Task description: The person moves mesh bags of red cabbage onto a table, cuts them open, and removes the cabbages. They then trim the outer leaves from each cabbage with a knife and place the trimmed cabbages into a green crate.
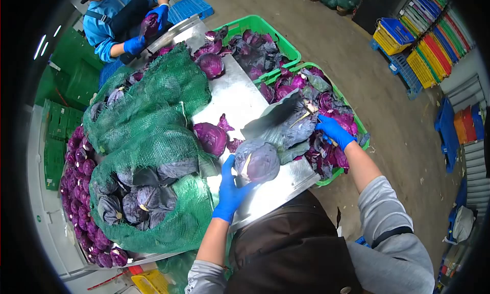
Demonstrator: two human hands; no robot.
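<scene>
A red cabbage (pixel 259 162) with a dull outer layer rests on the metal table, its pale stem end showing. My left hand (pixel 230 193), in a blue glove, grips it from the lower left. My right hand (pixel 337 132), also gloved in blue, has its fingers bent against large loose cabbage leaves (pixel 300 126) at the table's right edge. Those leaves partly overhang a green crate (pixel 363 128) heaped with purple leaves. Left of the held cabbage lies a glossy purple cabbage (pixel 210 138) beside small leaf scraps.
Green mesh sacks (pixel 153 100) of cabbages cover the table's left side. Bright purple cabbages (pixel 81 192) are piled beyond them. Across the table (pixel 232 97), a co-worker (pixel 115 23) in blue gloves holds a cabbage. A second green crate (pixel 286 46) of leaves stands beyond the first.
</scene>
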